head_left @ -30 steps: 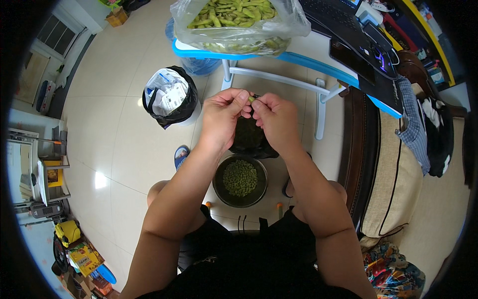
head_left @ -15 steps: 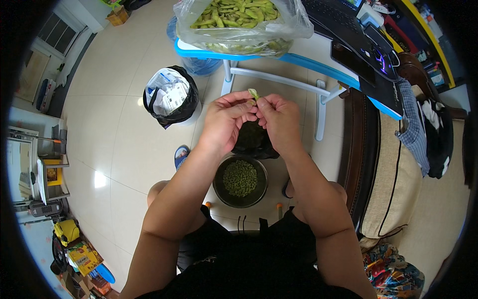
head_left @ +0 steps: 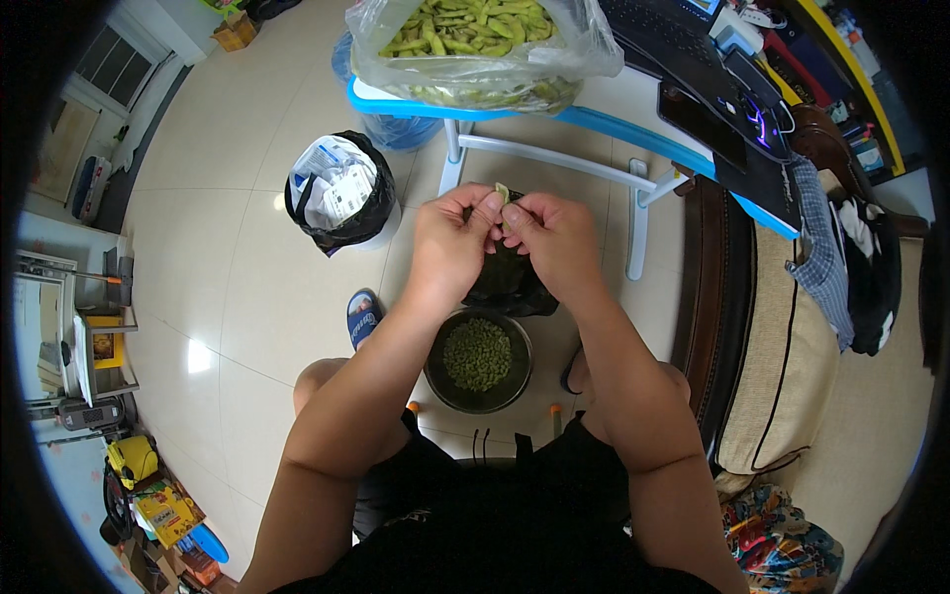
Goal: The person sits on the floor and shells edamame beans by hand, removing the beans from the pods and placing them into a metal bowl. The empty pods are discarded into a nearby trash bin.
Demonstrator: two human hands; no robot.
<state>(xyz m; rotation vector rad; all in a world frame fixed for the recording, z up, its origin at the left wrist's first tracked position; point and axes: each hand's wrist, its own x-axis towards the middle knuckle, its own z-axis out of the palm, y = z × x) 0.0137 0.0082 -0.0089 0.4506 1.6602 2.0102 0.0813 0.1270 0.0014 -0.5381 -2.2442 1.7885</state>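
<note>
A pale green soybean pod (head_left: pixel 503 194) is pinched between the thumbs and fingers of my left hand (head_left: pixel 452 228) and my right hand (head_left: pixel 547 234). The two hands meet over a black plastic bag (head_left: pixel 510 287), which they partly cover. Just nearer to me is a metal bowl (head_left: pixel 522 378) with shelled green beans (head_left: pixel 478 354) in its bottom. Beyond my hands, on a table, a clear plastic bag (head_left: pixel 584 45) holds many whole green pods (head_left: pixel 465 28).
The white table (head_left: pixel 633 104) with blue edging carries a laptop (head_left: pixel 658 35) and a phone (head_left: pixel 701 126). On the left stands a bin (head_left: pixel 368 223) lined with a black bag. A cushioned wooden sofa (head_left: pixel 767 366) lines the right. My blue slipper (head_left: pixel 363 315) is left of the bowl.
The pod has dropped lower between my fingers, and less of it shows. My left thumb has shifted up against it, and the hands have drawn slightly closer.
</note>
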